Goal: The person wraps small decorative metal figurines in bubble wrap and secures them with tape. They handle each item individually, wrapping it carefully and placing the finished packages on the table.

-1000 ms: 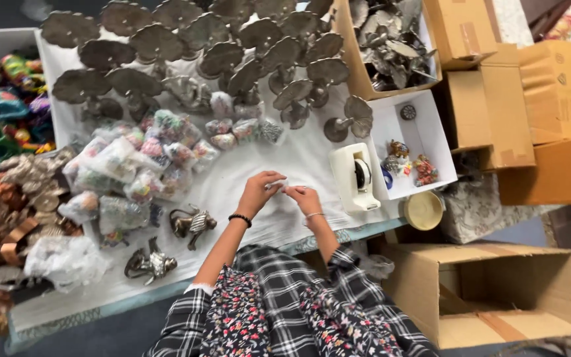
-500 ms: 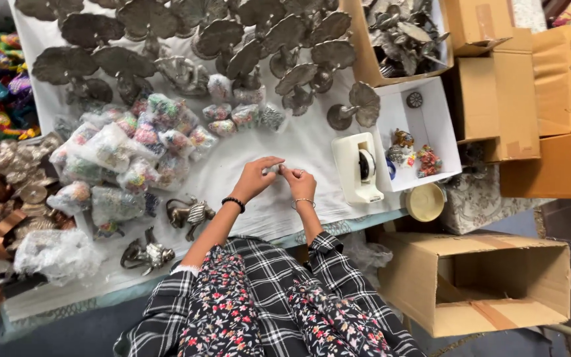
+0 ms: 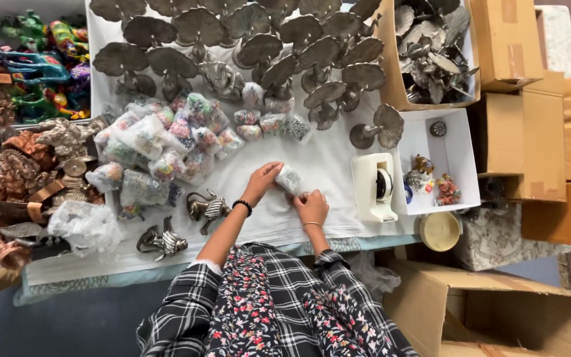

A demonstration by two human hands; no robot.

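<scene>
1. The worktop (image 3: 338, 165), under a white cloth, carries grey metal leaf-shaped pieces (image 3: 259, 39) toward 12 o'clock.
2. A heap of bagged trinkets (image 3: 160, 149) lies at 10 o'clock of the hands, within reach.
3. A white tape dispenser (image 3: 373, 186) stands at 3 o'clock.
4. Left hand (image 3: 261, 182) and right hand (image 3: 312, 207) each have their grip clamped on a small packet (image 3: 290, 178), steadying it just above the cloth; its long axis runs roughly from 11 to 5 o'clock.

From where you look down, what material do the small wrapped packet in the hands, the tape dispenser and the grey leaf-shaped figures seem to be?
The small wrapped packet, held by the left hand and right hand, looks like thin clear plastic film: glossy and crinkled. The tape dispenser seems moulded plastic, smooth cream white. The leaf-shaped figures look like cast metal, dull grey with a soft sheen, possibly painted.
</scene>
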